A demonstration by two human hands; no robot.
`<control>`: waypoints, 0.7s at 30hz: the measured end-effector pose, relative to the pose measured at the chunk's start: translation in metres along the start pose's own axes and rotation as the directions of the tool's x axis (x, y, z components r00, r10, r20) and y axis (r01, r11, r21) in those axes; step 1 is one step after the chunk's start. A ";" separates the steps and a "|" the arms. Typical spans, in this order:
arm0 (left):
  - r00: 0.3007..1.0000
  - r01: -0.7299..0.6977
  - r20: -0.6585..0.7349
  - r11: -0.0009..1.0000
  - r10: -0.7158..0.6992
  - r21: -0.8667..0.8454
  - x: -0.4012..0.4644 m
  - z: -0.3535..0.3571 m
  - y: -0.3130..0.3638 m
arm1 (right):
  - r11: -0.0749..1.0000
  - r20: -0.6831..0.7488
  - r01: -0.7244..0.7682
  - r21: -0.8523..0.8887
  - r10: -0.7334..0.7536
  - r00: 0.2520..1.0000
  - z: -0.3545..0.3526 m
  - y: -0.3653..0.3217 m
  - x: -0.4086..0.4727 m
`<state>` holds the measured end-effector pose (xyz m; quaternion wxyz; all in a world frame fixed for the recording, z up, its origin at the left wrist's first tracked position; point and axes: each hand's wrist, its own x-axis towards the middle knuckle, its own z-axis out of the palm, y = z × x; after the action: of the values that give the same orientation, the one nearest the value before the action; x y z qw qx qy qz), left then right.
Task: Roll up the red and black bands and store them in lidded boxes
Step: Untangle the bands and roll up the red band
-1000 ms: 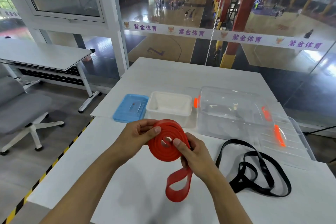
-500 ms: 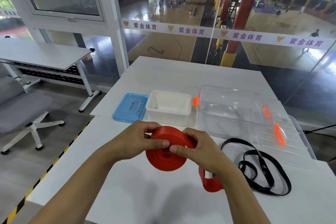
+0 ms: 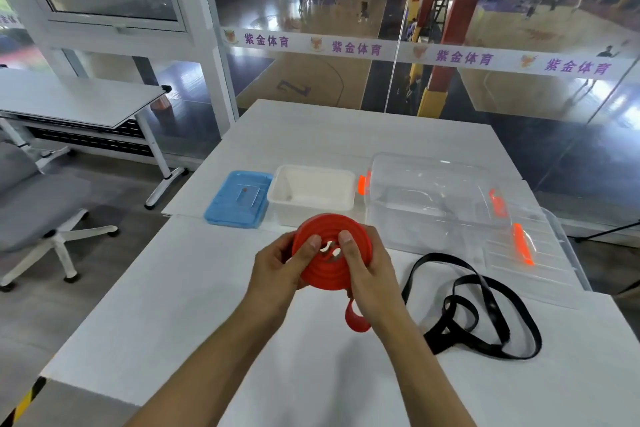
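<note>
Left hand (image 3: 280,267) and right hand (image 3: 370,270): both gripped the red band (image 3: 329,253), a springy rubber coil held above the bench (image 3: 173,305), short tail hanging. Risk: a slackened grip would probably let it unwind. White box (image 3: 311,194) beyond, open; black band (image 3: 485,315) loose, flat, right.

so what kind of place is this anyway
Probably a room or gallery in a sports centre, overlooking an indoor basketball court through a glass wall. The person works at a white table; another table and an office chair stand to the left.
</note>
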<state>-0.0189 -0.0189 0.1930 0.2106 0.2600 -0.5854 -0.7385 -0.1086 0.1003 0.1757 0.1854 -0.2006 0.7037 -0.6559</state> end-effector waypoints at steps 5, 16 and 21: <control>0.992 0.124 -0.002 0.992 -0.124 0.028 -0.010 0.020 -0.022 | 0.999 0.017 -0.023 -0.040 0.023 1.000 -0.027 0.012 0.003; 0.985 -0.047 0.168 0.866 -0.043 0.498 0.026 -0.011 -0.009 | 0.965 0.260 -0.014 -0.262 0.084 0.962 -0.036 0.013 0.043; 0.998 -0.053 0.058 0.879 0.029 0.475 0.060 -0.009 -0.018 | 0.965 0.223 -0.037 -0.259 0.097 0.970 -0.025 0.017 0.081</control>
<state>-0.0601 -0.0591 0.1650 0.1414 0.2731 -0.7591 -0.5737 -0.1910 0.0799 0.1609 0.2622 -0.2745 0.7612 -0.5259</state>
